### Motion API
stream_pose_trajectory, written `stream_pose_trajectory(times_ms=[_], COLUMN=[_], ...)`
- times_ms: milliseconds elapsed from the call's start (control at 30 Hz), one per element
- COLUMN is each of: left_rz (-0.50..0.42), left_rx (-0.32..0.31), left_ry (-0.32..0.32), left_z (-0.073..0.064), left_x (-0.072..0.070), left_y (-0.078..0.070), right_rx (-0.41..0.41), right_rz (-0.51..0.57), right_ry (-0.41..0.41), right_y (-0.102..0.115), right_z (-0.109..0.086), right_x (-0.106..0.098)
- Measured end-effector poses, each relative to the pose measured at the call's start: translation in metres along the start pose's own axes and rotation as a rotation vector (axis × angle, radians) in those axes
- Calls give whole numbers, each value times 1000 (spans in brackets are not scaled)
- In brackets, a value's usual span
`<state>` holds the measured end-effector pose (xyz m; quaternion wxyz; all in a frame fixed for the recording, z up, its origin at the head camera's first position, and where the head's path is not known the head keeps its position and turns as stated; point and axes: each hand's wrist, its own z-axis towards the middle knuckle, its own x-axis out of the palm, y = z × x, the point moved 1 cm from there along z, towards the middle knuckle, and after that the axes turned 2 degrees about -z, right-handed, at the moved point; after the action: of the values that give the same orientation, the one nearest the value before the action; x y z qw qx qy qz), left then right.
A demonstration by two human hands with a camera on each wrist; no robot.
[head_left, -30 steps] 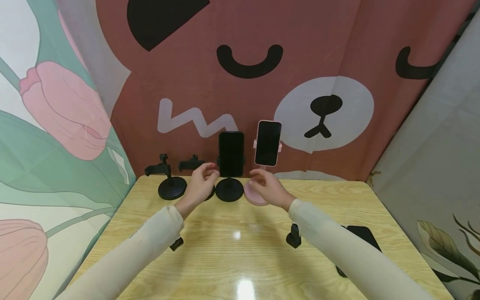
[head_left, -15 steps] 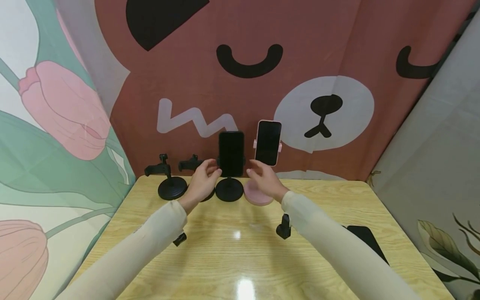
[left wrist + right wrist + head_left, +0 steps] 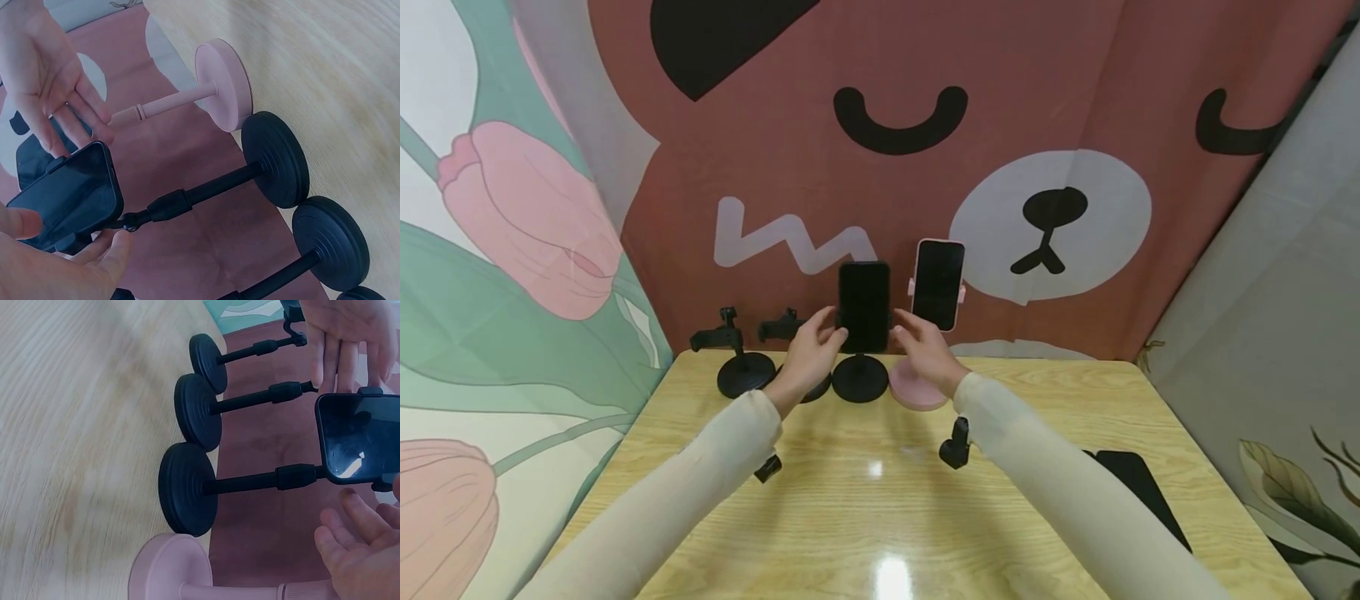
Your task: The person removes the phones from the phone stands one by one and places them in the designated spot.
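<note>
A black phone sits upright in the clamp of a black round-based stand. My left hand is at the phone's left edge, thumb at the front and straight fingers reaching toward the back. On the other side is my right hand, its fingers loosely extended beside the right edge; a gap shows below the phone in the right wrist view. Whether either hand presses on the clamp is hard to tell. Right of it, a pink stand bears a pink-cased phone, partly behind my right hand.
Two more black stands, one at the far left and one partly behind my left hand, stand in the row with their holders bare. Dark flat phone-like things lie at the table's right, partly under my right sleeve. A printed curtain hangs behind the table.
Both hands have moved up and inward, from beside the black phone's lower part to its two side edges. The phones and stands have stayed in place.
</note>
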<state>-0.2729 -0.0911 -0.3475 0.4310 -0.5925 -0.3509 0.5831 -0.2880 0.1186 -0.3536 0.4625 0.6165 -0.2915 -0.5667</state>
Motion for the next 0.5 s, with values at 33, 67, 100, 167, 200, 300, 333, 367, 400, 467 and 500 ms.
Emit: stream_pose_trajectory(times_ms=[33,67,100,167,200,300,333,367,400,467,500], left_rz=[-3,-6,-10,-9,-5,-3,-1,0,-2,8,13], left_rx=[1,2,2,5,7,4,4,4,5,14,19], left_ry=[4,8,14,20,19,10,6,2,-1,0,0], left_z=[0,1,1,1,1,2,2,3,3,4,5], left_x=[0,0,0,0,0,0,0,1,1,0,0], left_y=[0,0,0,0,0,2,2,3,3,3,3], right_rx=[0,-2,-2,-6,-8,-10,-12,-11,-10,-7,-6], right_rz=[0,1,2,-2,-6,-6,-7,-8,-7,-1,3], right_ry=[2,4,8,16,21,27,26,23,20,14,12], right_y=[1,1,2,3,3,5,5,5,6,5,5], right_z=[0,1,2,3,4,4,4,5,5,5,6], right_x=[0,1,1,2,3,3,4,4,4,4,4])
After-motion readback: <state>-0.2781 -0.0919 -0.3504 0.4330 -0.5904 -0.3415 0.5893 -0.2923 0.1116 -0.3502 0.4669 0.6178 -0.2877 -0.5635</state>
